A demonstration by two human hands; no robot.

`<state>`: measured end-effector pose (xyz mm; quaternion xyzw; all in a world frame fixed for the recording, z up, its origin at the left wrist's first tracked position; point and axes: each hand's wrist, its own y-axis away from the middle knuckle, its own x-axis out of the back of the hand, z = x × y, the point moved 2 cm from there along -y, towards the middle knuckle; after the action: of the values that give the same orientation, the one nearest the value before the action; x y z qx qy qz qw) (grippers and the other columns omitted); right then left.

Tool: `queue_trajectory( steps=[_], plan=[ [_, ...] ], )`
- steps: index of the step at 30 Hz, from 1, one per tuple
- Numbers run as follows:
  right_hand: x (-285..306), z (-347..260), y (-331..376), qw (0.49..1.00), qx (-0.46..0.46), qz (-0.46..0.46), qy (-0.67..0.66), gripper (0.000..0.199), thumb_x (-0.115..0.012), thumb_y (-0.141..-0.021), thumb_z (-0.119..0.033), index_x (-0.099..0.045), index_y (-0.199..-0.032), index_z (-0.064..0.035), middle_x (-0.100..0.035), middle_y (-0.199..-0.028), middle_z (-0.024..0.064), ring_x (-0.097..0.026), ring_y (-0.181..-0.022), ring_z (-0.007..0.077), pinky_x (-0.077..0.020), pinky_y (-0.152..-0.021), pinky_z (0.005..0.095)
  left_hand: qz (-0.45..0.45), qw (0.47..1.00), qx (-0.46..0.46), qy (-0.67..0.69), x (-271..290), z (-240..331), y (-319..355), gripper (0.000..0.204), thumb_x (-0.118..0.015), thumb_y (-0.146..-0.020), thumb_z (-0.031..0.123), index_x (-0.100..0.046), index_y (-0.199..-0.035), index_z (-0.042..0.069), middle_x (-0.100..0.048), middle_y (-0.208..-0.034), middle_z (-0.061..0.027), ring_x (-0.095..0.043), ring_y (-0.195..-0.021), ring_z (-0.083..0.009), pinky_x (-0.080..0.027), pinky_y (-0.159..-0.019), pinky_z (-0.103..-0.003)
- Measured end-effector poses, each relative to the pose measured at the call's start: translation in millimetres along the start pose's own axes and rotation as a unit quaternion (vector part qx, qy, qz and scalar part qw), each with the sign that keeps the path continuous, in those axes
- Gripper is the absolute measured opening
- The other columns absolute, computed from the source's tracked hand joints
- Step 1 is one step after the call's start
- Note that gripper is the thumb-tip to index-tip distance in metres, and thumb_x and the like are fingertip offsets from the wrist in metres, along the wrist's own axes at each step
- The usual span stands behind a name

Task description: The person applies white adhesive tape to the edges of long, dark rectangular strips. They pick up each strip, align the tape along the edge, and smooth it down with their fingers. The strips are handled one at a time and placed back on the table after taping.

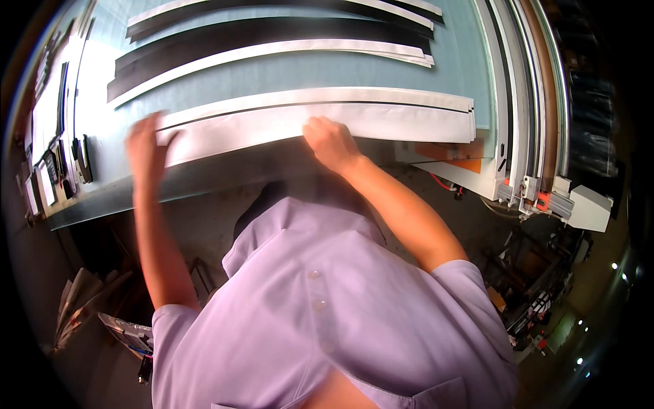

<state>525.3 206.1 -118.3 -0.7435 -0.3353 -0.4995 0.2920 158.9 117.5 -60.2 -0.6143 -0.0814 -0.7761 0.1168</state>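
Note:
A long white strip (402, 121) with a thin black line along it lies across the pale blue-green table top in front of me; its material is unclear. My right hand (332, 143) is closed at the middle of its near edge, the fingers curled over the border. At the strip's left end is my left hand (145, 150), smeared by motion, its thumb apart from the fingers. Whether it touches the strip cannot be made out. Farther back lies a stack of black and white strips (272, 42), with more strips (286, 7) behind it.
The glass-like table (95, 204) has its front edge near my body. A white frame with rails (514, 102) runs along the right side, ending in a white box (590, 209). Small dark items (80, 158) lie at the left; an orange panel (449, 155) shows under the right front.

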Motion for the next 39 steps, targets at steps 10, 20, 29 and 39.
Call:
queue_trajectory(
  steps=[10,20,29,39],
  plan=[
    [22,35,32,0.988,-0.010,0.156,0.005,0.009,-0.064,-0.079,-0.011,-0.058,-0.073,-0.0082,-0.059,-0.086,0.0075,-0.060,-0.081,0.0266,-0.0512,-0.068,0.0404,-0.028,0.989,-0.127,0.066,-82,157,27,0.006,-0.063,-0.089,0.016,-0.068,-0.087,0.012,-0.067,-0.083,-0.0046,-0.068,-0.079,-0.0284,-0.051,-0.064,-0.040],
    [47,126,81,0.993,-0.049,0.016,-0.107,0.018,-0.074,-0.078,-0.015,-0.067,-0.094,-0.0085,-0.062,-0.098,0.0111,-0.061,-0.098,0.0333,-0.0502,-0.080,0.0445,-0.084,0.988,-0.116,0.050,-81,157,10,0.009,-0.062,-0.090,0.014,-0.068,-0.084,0.010,-0.066,-0.080,-0.0079,-0.065,-0.075,-0.0327,-0.049,-0.065,-0.042],
    [98,239,114,0.966,-0.211,-0.138,-0.055,0.018,-0.074,-0.080,-0.019,-0.065,-0.078,-0.0043,-0.064,-0.083,0.0155,-0.062,-0.083,0.0383,-0.0511,-0.075,0.0489,-0.146,0.984,-0.084,0.055,-70,165,-5,0.011,-0.065,-0.087,0.016,-0.073,-0.086,0.009,-0.070,-0.083,-0.0087,-0.067,-0.080,-0.0327,-0.051,-0.072,-0.041],
    [125,294,177,0.974,-0.225,-0.023,-0.032,0.018,-0.075,-0.077,-0.015,-0.063,-0.076,-0.0006,-0.066,-0.085,0.0176,-0.063,-0.084,0.0427,-0.0499,-0.074,0.0503,-0.170,0.983,-0.055,0.038,-78,157,-14,0.017,-0.068,-0.084,0.026,-0.073,-0.083,0.009,-0.068,-0.079,-0.0135,-0.066,-0.080,-0.0349,-0.049,-0.071,-0.043]
  ],
)
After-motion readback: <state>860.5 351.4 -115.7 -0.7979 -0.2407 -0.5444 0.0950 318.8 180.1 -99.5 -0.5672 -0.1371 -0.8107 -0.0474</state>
